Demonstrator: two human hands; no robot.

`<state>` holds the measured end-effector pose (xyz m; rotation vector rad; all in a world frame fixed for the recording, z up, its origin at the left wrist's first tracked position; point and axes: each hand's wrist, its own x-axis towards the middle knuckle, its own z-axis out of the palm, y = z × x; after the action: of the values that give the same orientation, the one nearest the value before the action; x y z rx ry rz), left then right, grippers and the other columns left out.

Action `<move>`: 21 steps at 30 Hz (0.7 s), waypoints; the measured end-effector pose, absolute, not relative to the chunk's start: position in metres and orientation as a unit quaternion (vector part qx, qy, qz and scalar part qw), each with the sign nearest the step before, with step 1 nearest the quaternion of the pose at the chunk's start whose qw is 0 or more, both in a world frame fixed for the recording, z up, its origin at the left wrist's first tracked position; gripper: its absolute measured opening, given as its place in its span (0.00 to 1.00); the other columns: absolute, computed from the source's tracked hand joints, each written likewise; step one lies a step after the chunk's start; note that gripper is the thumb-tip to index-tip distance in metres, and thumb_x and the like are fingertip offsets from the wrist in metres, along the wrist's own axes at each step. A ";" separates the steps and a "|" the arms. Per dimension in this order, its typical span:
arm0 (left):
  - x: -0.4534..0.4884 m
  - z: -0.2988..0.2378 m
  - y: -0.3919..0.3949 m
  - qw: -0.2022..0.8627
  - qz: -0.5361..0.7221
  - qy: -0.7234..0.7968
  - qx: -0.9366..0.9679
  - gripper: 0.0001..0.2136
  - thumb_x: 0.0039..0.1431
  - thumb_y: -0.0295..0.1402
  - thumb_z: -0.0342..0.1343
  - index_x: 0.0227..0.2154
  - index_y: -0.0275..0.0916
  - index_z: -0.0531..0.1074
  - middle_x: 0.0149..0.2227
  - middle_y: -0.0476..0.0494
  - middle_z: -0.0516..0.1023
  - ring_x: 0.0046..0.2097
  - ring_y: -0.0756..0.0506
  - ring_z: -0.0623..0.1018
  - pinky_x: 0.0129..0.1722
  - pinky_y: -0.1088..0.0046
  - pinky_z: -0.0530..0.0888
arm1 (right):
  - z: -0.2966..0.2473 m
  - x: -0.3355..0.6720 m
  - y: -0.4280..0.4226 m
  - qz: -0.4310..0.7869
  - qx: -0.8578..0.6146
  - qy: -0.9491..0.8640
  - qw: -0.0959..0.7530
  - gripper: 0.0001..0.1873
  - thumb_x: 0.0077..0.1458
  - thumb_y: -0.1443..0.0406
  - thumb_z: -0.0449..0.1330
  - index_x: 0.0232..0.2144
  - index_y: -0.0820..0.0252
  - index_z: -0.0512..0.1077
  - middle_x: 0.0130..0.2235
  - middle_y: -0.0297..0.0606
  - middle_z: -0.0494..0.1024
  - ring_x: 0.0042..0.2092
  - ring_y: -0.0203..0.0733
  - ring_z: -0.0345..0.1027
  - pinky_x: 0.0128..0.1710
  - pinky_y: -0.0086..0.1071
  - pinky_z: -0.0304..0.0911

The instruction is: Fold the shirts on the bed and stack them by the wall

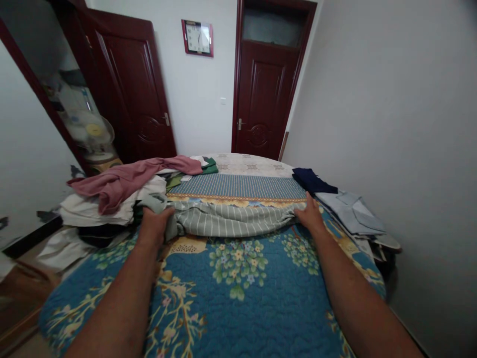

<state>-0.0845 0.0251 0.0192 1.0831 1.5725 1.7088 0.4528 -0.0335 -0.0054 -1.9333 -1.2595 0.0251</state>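
A grey-green garment with white stripes (234, 220) is stretched sideways across the quilted blue floral cover (238, 308). My left hand (155, 223) grips its left end, next to the clothes pile. At the other end, my right hand (311, 215) has its fingers closed on the bunched fabric. The middle of the cloth sags a little between both hands. I cannot tell which kind of garment it is.
On the left lies a heap of clothes with a pink garment (137, 176) over white ones (100, 204). Folded navy cloth (313, 180) and a folded light grey garment (350, 211) lie at the right edge. Beyond are two dark red doors (264, 99) and a wall clock (198, 38).
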 end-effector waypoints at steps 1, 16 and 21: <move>-0.085 0.020 0.022 0.310 0.601 0.597 0.431 0.27 0.42 0.33 0.71 0.49 0.39 0.74 0.40 0.44 0.81 0.41 0.40 0.81 0.42 0.64 0.79 | -0.004 0.455 -0.035 0.033 -0.766 -0.521 0.376 0.47 0.48 0.57 0.63 0.69 0.66 0.64 0.66 0.57 0.70 0.67 0.62 0.64 0.67 0.50 0.59; -0.097 0.082 -0.059 0.652 0.470 0.412 0.429 0.22 0.48 0.38 0.74 0.45 0.39 0.77 0.40 0.39 0.85 0.38 0.40 0.84 0.40 0.62 0.82 | 0.053 0.424 -0.085 0.487 -0.555 -0.538 0.408 0.23 0.48 0.45 0.63 0.39 0.51 0.82 0.43 0.50 0.85 0.46 0.59 0.80 0.50 0.49 0.75; -0.119 0.097 -0.080 0.630 0.502 0.411 0.427 0.22 0.47 0.38 0.75 0.45 0.41 0.79 0.43 0.39 0.85 0.43 0.37 0.85 0.42 0.62 0.82 | 0.065 0.383 -0.068 0.548 -0.517 -0.569 0.328 0.24 0.45 0.47 0.66 0.40 0.53 0.82 0.42 0.50 0.85 0.47 0.61 0.80 0.50 0.49 0.75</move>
<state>-0.1189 -0.0803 0.0968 0.9775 0.9408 1.1501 0.3831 -0.0682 0.0654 -1.3550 -1.4907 1.4362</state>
